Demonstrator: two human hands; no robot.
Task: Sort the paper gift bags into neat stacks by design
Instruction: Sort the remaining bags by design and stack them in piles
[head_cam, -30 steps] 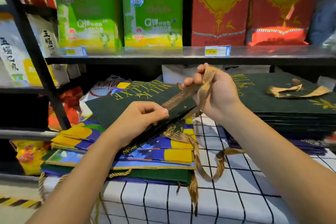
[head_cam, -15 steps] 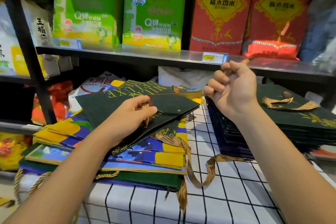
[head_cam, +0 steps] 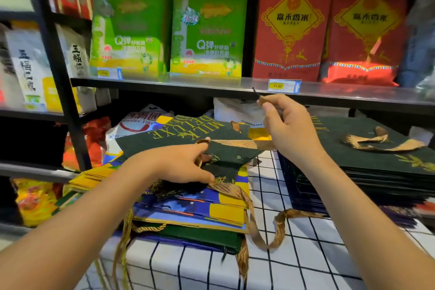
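Note:
A dark green gift bag (head_cam: 179,135) with gold "MILK DELUXE" lettering lies flat on top of a mixed pile of blue and yellow bags (head_cam: 211,209). My left hand (head_cam: 181,163) holds the green bag's near edge, fingers around the gold ribbon handle (head_cam: 237,142) where it meets the bag. My right hand (head_cam: 286,125) pinches the ribbon's free end, raised above the bag, so the ribbon stretches taut between both hands. To the right stands a neat stack of dark green bags (head_cam: 376,165) with ribbon handles on top.
The bags sit on a white cloth with a black grid (head_cam: 294,263). A metal shelf (head_cam: 188,83) just above carries green and red rice packs. Black shelving upright (head_cam: 56,66) and more packs stand at the left. Loose ribbon handles (head_cam: 266,231) hang off the pile's front.
My right hand has drawn the ribbon end up and opened from a fist into a pinch. My left hand slid along the bag's edge to the ribbon's base. The camera view shifted slightly.

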